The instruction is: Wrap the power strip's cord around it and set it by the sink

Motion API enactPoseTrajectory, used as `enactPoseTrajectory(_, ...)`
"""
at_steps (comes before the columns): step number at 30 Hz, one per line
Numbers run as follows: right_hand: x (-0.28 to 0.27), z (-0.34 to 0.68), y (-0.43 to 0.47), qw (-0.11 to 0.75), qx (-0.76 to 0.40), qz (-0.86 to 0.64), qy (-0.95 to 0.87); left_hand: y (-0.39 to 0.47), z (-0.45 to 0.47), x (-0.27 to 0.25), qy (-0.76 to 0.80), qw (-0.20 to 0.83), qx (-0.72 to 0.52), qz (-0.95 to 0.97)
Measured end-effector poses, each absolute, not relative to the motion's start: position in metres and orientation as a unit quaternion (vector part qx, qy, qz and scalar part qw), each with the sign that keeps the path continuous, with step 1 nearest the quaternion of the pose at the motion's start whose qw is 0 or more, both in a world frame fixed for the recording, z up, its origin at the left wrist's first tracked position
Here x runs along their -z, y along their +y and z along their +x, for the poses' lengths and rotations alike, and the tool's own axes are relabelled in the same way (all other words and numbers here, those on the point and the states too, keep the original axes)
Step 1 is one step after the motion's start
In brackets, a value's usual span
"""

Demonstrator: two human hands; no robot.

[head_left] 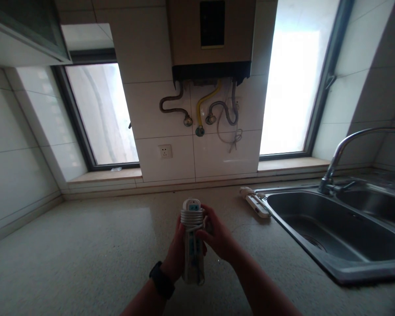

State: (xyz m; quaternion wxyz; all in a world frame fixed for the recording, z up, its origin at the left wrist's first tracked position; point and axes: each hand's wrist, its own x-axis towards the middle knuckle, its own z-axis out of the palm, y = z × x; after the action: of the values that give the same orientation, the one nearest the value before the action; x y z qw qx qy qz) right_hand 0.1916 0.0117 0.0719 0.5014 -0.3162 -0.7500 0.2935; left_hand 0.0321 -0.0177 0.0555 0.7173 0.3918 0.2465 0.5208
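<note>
A white power strip (191, 252) with blue-green socket areas is held upright lengthwise in front of me, above the counter. Its white cord (191, 218) is wound in several turns around the far part of the strip. My left hand (176, 252), with a dark watch on the wrist, is wrapped around the strip from the left. On the other side, my right hand (216, 233) has its thumb and fingers closed at the wound cord near the strip's right edge. Part of the fingers of both hands is hidden.
A second white power strip (257, 205) lies on the stone counter (102, 245) beside the sink (283, 237). A chrome faucet (337, 158) rises behind the basins. On the tiled wall are a socket (165, 151) and a water heater (184, 39) with hoses beneath it.
</note>
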Motion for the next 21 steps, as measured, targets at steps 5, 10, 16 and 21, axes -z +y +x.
enactPoseTrajectory(5, -0.060, 0.190, 0.017, 0.494, -0.307, -0.324, -0.747, -0.017, 0.035, -0.059, 0.225, 0.694, -0.562, 0.389)
enactPoseTrajectory(10, -0.052, 0.192, 0.024, 0.535, -0.198, -0.383, -0.727, -0.016, 0.036, -0.060, 0.252, 0.664, -0.603, 0.364)
enactPoseTrajectory(16, -0.057, 0.190, 0.021, 0.510, -0.143, -0.418, -0.738, -0.010, 0.038, -0.059, 0.280, 0.636, -0.642, 0.324)
enactPoseTrajectory(21, -0.056, 0.178, 0.012, 0.449, -0.229, -0.442, -0.742, -0.003, 0.039, -0.053, 0.289, 0.601, -0.676, 0.313)
